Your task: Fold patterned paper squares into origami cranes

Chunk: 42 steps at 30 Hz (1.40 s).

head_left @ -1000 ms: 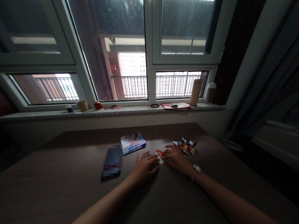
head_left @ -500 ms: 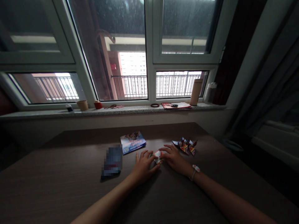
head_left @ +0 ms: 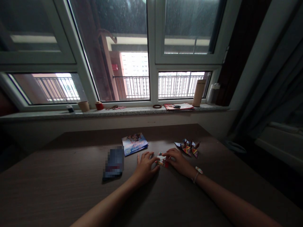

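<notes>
A small piece of folded paper (head_left: 161, 160), white with red and green print, lies on the brown table between my hands. My left hand (head_left: 145, 166) rests at its left side, fingers apart, with the fingertips touching its edge. My right hand (head_left: 178, 160) has its thumb and index finger pinched on the paper's right side, where a red part shows. Just behind my right hand stand several folded dark paper pieces (head_left: 187, 148) with yellow and red print. A blue printed booklet (head_left: 134, 144) lies behind my left hand.
A blurred dark blue object (head_left: 114, 164) lies on the table (head_left: 71, 189) left of my left hand. The windowsill (head_left: 132, 111) holds a paper cup (head_left: 83, 106), a red spool (head_left: 99, 106), papers with scissors (head_left: 179, 107), a tall tan bottle (head_left: 199, 93) and a grey bottle (head_left: 213, 94).
The paper between my hands shows a different face, with a red part now at its right. My right fingers have drawn closer together; my left hand has barely moved.
</notes>
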Tool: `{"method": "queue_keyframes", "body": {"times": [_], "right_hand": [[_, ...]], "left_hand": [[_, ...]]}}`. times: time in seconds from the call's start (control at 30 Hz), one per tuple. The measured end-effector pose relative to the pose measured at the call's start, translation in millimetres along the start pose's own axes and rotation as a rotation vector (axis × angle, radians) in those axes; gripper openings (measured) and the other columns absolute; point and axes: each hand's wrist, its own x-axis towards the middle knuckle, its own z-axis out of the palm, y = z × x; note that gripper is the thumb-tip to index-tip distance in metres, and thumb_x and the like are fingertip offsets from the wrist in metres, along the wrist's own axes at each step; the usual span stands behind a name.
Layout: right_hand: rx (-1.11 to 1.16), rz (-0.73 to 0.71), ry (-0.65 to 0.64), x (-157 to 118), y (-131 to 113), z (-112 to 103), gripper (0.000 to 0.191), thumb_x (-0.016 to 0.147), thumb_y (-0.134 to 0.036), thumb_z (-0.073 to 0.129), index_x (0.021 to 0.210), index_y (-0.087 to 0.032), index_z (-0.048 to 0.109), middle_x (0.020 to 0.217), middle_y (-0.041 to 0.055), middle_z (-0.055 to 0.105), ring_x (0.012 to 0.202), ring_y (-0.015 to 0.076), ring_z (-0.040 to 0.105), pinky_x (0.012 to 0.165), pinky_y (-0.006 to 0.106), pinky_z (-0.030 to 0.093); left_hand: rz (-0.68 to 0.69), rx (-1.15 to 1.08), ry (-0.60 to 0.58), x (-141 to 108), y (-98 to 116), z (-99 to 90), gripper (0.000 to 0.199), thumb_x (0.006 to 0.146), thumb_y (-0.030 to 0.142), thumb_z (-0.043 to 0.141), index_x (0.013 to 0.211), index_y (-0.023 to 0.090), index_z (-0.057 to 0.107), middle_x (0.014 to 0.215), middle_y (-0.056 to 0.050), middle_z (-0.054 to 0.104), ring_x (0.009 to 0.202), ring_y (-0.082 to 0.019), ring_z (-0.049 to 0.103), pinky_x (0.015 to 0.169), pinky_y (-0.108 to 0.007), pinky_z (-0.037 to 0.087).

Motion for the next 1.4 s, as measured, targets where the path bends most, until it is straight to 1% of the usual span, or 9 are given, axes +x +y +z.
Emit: {"method": "queue_keyframes", "body": {"times": [0.13,0.23,0.33,0.57,0.67,1.0,1.4], "right_hand": [[0.015,0.035,-0.002,1,2,2,0.01,0.088,-0.027,0.063,0.09,-0.021,0.071,0.1,0.0064,0.065,0.102,0.0217,0.056,0.094,0.035,0.041],[0.008,0.069,-0.025,2,3,1,0.011,0.087,-0.029,0.065,0.083,-0.02,0.07,0.099,0.0057,0.065,0.1,0.0212,0.056,0.093,0.034,0.04],[-0.021,0.093,-0.044,2,2,2,0.012,0.086,-0.029,0.066,0.079,-0.02,0.069,0.099,0.0051,0.065,0.1,0.0207,0.055,0.093,0.034,0.039],[-0.126,0.179,0.012,3,-7,8,0.013,0.085,-0.027,0.065,0.074,-0.019,0.067,0.098,0.0045,0.064,0.098,0.0203,0.055,0.092,0.034,0.038],[-0.148,0.2,0.013,3,-11,8,0.013,0.084,-0.028,0.065,0.074,-0.02,0.066,0.098,0.0041,0.064,0.098,0.0203,0.056,0.091,0.034,0.038],[-0.16,0.221,-0.025,7,-13,6,0.011,0.08,-0.027,0.069,0.073,-0.019,0.068,0.097,0.0043,0.064,0.097,0.02,0.057,0.087,0.031,0.04],[-0.214,0.236,-0.023,8,-19,4,0.011,0.08,-0.027,0.069,0.072,-0.02,0.069,0.097,0.0044,0.066,0.096,0.021,0.058,0.086,0.032,0.04]], "left_hand": [[-0.003,-0.007,-0.011,1,-1,-0.1,0.027,0.086,0.038,0.062,0.112,0.037,0.069,0.141,-0.006,0.051,0.136,-0.035,0.034,0.11,-0.071,0.012],[0.0,-0.018,-0.026,2,-1,-1.0,0.025,0.087,0.041,0.061,0.111,0.04,0.07,0.141,-0.004,0.051,0.136,-0.035,0.034,0.11,-0.071,0.011],[0.001,-0.03,-0.028,2,-1,-1.8,0.025,0.087,0.042,0.06,0.11,0.041,0.07,0.141,-0.004,0.051,0.136,-0.034,0.034,0.11,-0.071,0.01],[-0.005,-0.036,-0.034,2,1,-4.0,0.023,0.086,0.039,0.062,0.108,0.039,0.071,0.14,-0.005,0.053,0.135,-0.035,0.035,0.11,-0.071,0.011],[-0.004,-0.036,-0.027,2,1,-3.3,0.024,0.086,0.039,0.063,0.109,0.038,0.071,0.139,-0.004,0.053,0.134,-0.035,0.036,0.11,-0.07,0.011],[-0.004,-0.017,-0.019,2,0,-1.6,0.029,0.084,0.039,0.064,0.113,0.038,0.068,0.14,-0.004,0.052,0.134,-0.034,0.037,0.111,-0.069,0.011],[0.0,-0.024,-0.01,3,-1,0.1,0.026,0.084,0.039,0.065,0.11,0.039,0.07,0.14,-0.004,0.052,0.134,-0.035,0.037,0.11,-0.071,0.012]]}}
